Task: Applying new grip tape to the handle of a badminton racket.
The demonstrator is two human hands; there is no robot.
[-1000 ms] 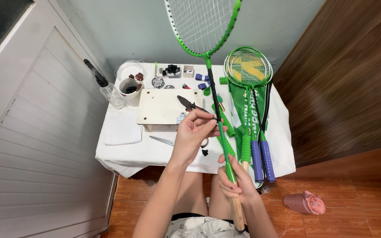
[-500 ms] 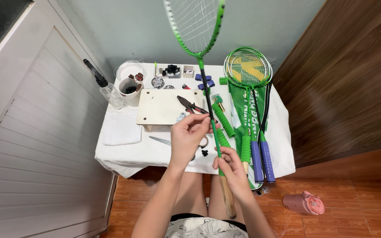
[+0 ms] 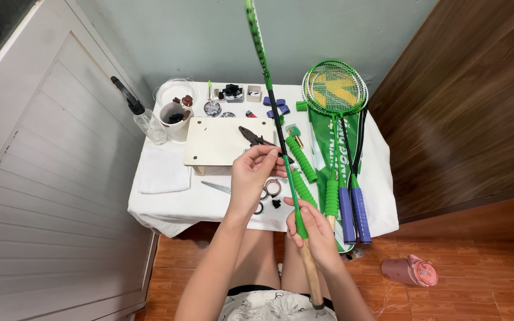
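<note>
My right hand [image 3: 312, 229] clamped on racket [image 3: 285, 163] handle; left hand [image 3: 256, 175] pinches shaft just above, pliers [image 3: 254, 137] beyond on desk [image 3: 168, 202].

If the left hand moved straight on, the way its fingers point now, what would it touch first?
Probably the pliers on the wooden board, just beyond the left hand; depth is unclear.

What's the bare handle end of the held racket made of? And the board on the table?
Racket handle: looks like raw wood, tan and matte, unwrapped below the right hand. Board: probably plywood or light wood, pale, flat, with small drilled holes.
</note>
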